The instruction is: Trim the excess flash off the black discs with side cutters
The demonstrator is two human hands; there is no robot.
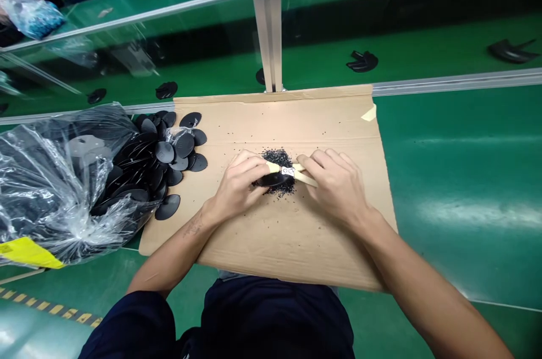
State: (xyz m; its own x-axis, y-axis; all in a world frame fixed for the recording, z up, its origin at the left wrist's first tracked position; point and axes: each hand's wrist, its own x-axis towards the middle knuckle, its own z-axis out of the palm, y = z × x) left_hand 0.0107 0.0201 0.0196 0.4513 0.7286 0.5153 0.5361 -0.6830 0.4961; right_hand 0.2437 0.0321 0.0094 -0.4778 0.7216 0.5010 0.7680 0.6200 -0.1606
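Note:
My left hand point(240, 183) is closed around a black oval plastic part point(271, 180), pressing it down on a cardboard sheet point(292, 235). My right hand point(336, 181) grips a pale taped tool point(296, 173) whose tip lies across that part. A small heap of black shavings point(279, 158) sits right behind the part, between my two hands.
A pile of black oval parts point(169, 150) spills from a clear plastic bag point(55, 178) at the left. Behind the cardboard runs a green conveyor belt point(423, 54) carrying several black parts point(362, 61). An aluminium post point(266, 20) stands upright at the cardboard's far edge.

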